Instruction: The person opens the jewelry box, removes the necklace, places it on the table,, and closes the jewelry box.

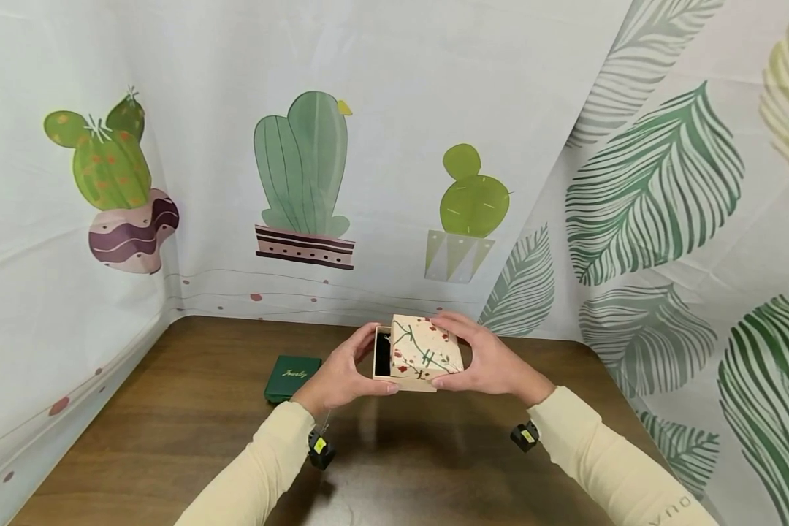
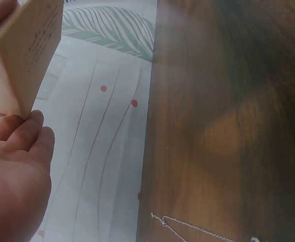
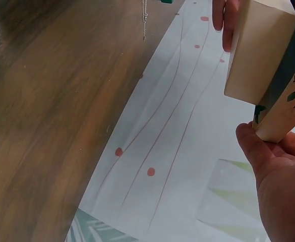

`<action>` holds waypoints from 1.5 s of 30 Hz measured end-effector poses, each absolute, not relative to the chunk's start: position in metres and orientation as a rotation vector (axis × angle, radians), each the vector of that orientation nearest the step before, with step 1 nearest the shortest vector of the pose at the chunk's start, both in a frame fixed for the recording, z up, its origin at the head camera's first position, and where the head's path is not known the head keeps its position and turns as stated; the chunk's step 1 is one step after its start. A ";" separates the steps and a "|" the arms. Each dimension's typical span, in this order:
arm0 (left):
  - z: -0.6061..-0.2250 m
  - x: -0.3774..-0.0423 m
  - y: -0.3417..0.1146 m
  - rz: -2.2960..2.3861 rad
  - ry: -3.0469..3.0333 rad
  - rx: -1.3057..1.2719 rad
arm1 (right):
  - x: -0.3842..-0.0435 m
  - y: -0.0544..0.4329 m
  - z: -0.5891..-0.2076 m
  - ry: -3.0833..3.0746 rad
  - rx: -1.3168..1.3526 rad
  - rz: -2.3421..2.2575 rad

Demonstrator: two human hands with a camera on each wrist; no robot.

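Note:
Above the table, both hands hold a small cream cardboard gift box whose floral lid (image 1: 427, 349) sits shifted to the right over the box base (image 1: 401, 384). At the uncovered left end, a black lining (image 1: 383, 356) shows, with a small silvery bit at its upper edge. My left hand (image 1: 342, 372) grips the base between thumb and fingers. On the right, my right hand (image 1: 489, 358) grips the lid by its near and far sides. The right wrist view shows the base (image 3: 260, 53) standing partly out of the lid (image 3: 288, 101).
A dark green box (image 1: 292, 376) with gold "Jewelry" lettering lies on the brown wooden table (image 1: 138, 431), left of my left hand. A thin silver chain (image 2: 197, 229) dangles by my left wrist. Printed cloth (image 1: 394, 146) with cacti and leaves hangs behind the table.

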State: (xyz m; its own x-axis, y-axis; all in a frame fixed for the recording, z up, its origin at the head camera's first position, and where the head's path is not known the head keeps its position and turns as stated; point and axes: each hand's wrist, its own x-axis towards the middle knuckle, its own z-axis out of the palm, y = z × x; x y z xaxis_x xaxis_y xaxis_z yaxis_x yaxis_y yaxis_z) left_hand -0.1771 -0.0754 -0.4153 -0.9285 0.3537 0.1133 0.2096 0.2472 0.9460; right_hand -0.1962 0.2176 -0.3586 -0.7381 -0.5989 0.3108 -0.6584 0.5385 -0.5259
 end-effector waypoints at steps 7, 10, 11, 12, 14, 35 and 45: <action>-0.414 -0.177 -0.077 1.775 2.382 0.573 | -0.196 0.222 -0.358 -2.668 1.099 0.954; -0.413 -0.177 -0.077 1.778 2.380 0.596 | -0.197 0.225 -0.358 -2.663 1.106 0.947; -0.413 -0.177 -0.078 1.779 2.381 0.599 | -0.197 0.225 -0.358 -2.660 1.109 0.943; -0.413 -0.176 -0.078 1.778 2.383 0.600 | -0.197 0.226 -0.358 -2.657 1.112 0.940; -0.413 -0.176 -0.078 1.778 2.383 0.594 | -0.196 0.227 -0.358 -2.651 1.116 0.942; -0.414 -0.177 -0.082 1.770 2.390 0.550 | -0.194 0.239 -0.354 -2.678 1.077 0.903; -0.414 -0.178 -0.083 1.751 2.391 0.556 | -0.194 0.243 -0.354 -2.674 1.083 0.883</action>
State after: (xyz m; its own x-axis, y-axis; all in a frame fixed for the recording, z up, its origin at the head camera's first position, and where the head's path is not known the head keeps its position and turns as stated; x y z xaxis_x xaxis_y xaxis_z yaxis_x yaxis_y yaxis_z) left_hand -0.1777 -0.0833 -0.4144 -0.9244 0.3642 0.1135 0.2181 0.2605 0.9405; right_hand -0.1938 0.2429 -0.3545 -0.7355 -0.5975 0.3193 -0.6702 0.5727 -0.4721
